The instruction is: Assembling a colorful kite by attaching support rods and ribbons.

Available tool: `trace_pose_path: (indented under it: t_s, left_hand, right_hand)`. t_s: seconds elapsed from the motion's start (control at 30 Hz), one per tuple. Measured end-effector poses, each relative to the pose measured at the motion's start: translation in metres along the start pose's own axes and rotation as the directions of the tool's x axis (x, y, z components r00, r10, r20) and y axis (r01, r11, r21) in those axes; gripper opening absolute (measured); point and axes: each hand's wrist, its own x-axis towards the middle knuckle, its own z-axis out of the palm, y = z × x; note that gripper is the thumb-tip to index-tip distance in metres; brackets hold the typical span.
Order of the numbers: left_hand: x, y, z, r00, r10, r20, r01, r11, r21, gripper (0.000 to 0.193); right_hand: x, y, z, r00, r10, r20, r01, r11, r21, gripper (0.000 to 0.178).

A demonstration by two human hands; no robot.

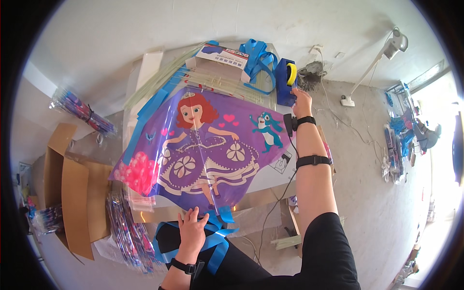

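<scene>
A purple kite sheet [193, 140] lies spread on the table, printed with a red-haired princess, pink balloons and a blue rabbit. My left hand [192, 232] rests with fingers spread at its near lower tip, beside blue ribbon tails [220, 238] that hang over my lap. At the far right, my right hand [303, 102] reaches to the near end of a blue tape dispenser [285, 96] with a yellow tape roll [291, 74]. The fingers of that hand are closed together; any tape between them is too small to make out.
Behind the kite lie thin pale rods [159, 82], a white carton [217, 60] and bundled blue ribbon [261, 63]. An open cardboard box [75, 203] and wrapped kite bundles [130, 232] stand left. A white lamp [396, 43] and cables hang on the right wall.
</scene>
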Motion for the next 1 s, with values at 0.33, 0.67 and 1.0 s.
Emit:
trace_pose_path:
  t_s: [0.33, 0.67, 1.0]
  left_hand:
    - [-0.003, -0.001, 0.004, 1.000, -0.008, 0.022, 0.007, 1.000, 0.015, 0.041]
    - [-0.002, 0.000, 0.004, 1.000, -0.012, -0.001, 0.012, 1.000, 0.006, 0.038]
    - [-0.008, -0.006, 0.015, 0.999, -0.016, -0.034, 0.018, 0.998, 0.057, 0.038]
  right_hand:
    - [-0.012, 0.023, -0.005, 0.974, -0.109, -0.201, 0.053, 0.963, -0.264, 0.015]
    - [-0.047, 0.044, -0.026, 0.879, -0.476, 0.017, 0.161, 0.263, -0.951, 0.024]
    - [-0.316, 0.073, -0.003, 0.875, 0.281, 0.395, -0.025, 0.841, -0.541, 0.018]
